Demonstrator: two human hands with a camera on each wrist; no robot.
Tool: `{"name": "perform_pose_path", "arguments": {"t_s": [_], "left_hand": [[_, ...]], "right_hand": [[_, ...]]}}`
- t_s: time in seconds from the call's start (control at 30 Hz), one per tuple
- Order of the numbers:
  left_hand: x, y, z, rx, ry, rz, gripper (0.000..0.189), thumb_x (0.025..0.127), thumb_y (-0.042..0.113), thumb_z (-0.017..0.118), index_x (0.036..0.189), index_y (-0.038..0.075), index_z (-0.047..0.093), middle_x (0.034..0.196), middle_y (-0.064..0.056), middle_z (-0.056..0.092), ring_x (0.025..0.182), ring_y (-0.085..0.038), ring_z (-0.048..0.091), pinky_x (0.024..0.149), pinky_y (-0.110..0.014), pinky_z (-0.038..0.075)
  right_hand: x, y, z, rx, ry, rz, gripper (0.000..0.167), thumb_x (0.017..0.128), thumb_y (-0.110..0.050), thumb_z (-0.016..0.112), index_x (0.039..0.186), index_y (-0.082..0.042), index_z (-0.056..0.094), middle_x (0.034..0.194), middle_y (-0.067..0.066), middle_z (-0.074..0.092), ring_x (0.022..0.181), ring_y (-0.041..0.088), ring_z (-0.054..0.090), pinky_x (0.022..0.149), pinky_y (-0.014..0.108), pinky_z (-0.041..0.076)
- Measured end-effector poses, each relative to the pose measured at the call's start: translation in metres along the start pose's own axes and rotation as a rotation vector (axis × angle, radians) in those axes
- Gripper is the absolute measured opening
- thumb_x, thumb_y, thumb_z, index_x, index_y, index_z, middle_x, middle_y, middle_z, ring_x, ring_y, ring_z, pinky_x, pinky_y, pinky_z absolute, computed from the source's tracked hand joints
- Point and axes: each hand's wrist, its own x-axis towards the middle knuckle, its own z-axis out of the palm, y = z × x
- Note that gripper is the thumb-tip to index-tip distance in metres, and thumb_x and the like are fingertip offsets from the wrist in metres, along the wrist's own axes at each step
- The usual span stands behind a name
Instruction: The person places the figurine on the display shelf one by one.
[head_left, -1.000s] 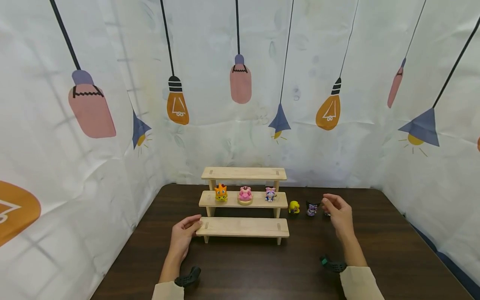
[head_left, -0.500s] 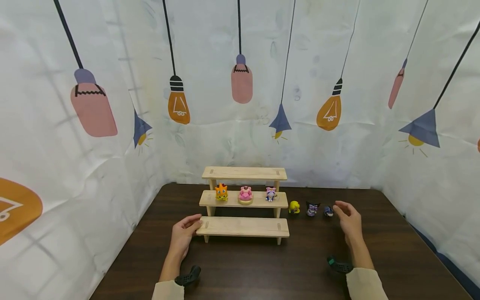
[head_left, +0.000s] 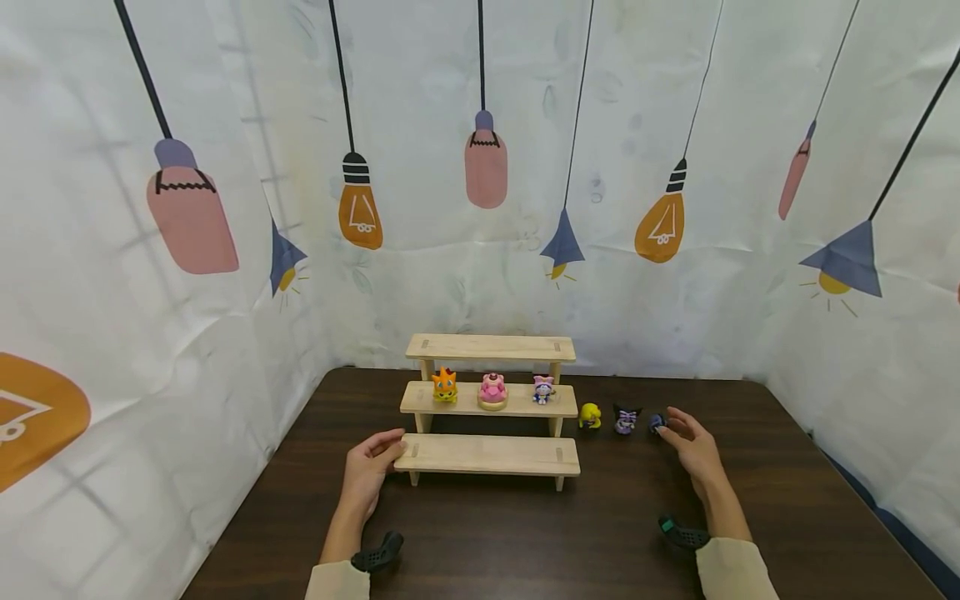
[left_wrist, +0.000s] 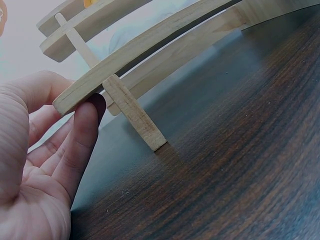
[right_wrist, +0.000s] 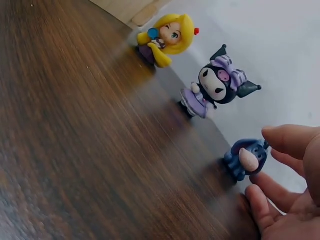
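We see the left hand (head_left: 369, 468) pinching the left end of the lowest shelf (head_left: 487, 454) of a wooden three-tier stand. The right hand's (head_left: 693, 450) thumb and fingertips are at the blue Eeyore figurine (right_wrist: 248, 159) — whether they grip it, we cannot tell. Eeyore is at the dark table (head_left: 525, 533), right of the Kuromi figurine (right_wrist: 215, 87).

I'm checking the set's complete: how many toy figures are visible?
6. On the middle shelf: orange-and-yellow figure, pink figure, purple-and-white figure. On the table, right of the stand: yellow-haired figure, black-and-purple figure, blue figure by the right hand. Any others hidden can't be ruled out.
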Motion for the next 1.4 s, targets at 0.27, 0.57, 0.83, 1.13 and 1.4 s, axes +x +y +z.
{"name": "perform_pose_path", "arguments": {"t_s": [0.27, 0.57, 0.83, 1.13, 1.4], "left_hand": [[0.0, 0.001, 0.001, 0.0, -0.004, 0.001, 0.043, 0.093, 0.012, 0.074, 0.13, -0.008, 0.064, 0.095, 0.004, 0.072, 0.075, -0.01, 0.065, 0.066, -0.025, 0.058], [0.0, 0.001, 0.0, -0.011, 0.007, -0.002, 0.042, 0.093, 0.009, 0.074, 0.13, -0.008, 0.064, 0.096, 0.003, 0.072, 0.075, -0.01, 0.066, 0.065, -0.025, 0.058], [0.001, 0.001, 0.0, -0.01, 0.009, 0.0, 0.041, 0.093, 0.008, 0.073, 0.129, -0.008, 0.064, 0.096, 0.004, 0.072, 0.075, -0.01, 0.065, 0.065, -0.025, 0.058], [0.0, 0.002, 0.0, -0.006, 0.011, 0.008, 0.041, 0.093, 0.008, 0.074, 0.129, -0.01, 0.064, 0.096, 0.003, 0.073, 0.074, -0.01, 0.066, 0.065, -0.026, 0.057], [0.001, -0.001, 0.0, -0.01, 0.005, -0.004, 0.042, 0.092, 0.008, 0.074, 0.13, -0.008, 0.064, 0.095, 0.005, 0.072, 0.076, -0.01, 0.066, 0.066, -0.026, 0.058]], "right_hand": [[0.005, 0.002, -0.002, -0.055, -0.053, 0.006, 0.067, 0.107, -0.029, 0.055, 0.162, -0.006, 0.024, 0.162, 0.031, 0.027, 0.148, 0.05, 0.028, 0.117, 0.063, 0.032], [0.013, 0.001, -0.004, -0.106, -0.063, -0.016, 0.064, 0.107, -0.028, 0.055, 0.16, -0.003, 0.029, 0.161, 0.033, 0.029, 0.144, 0.051, 0.034, 0.115, 0.063, 0.035], [0.019, -0.003, -0.006, -0.159, -0.072, -0.015, 0.061, 0.107, -0.027, 0.054, 0.159, -0.003, 0.031, 0.16, 0.034, 0.029, 0.147, 0.053, 0.026, 0.116, 0.067, 0.03], [0.021, 0.0, -0.003, -0.193, -0.039, -0.035, 0.058, 0.105, -0.024, 0.058, 0.155, -0.002, 0.038, 0.155, 0.035, 0.037, 0.137, 0.051, 0.04, 0.108, 0.063, 0.04], [0.017, 0.004, 0.0, -0.184, -0.033, -0.037, 0.062, 0.105, -0.031, 0.059, 0.156, -0.004, 0.037, 0.152, 0.034, 0.038, 0.136, 0.051, 0.042, 0.105, 0.062, 0.043]]}}
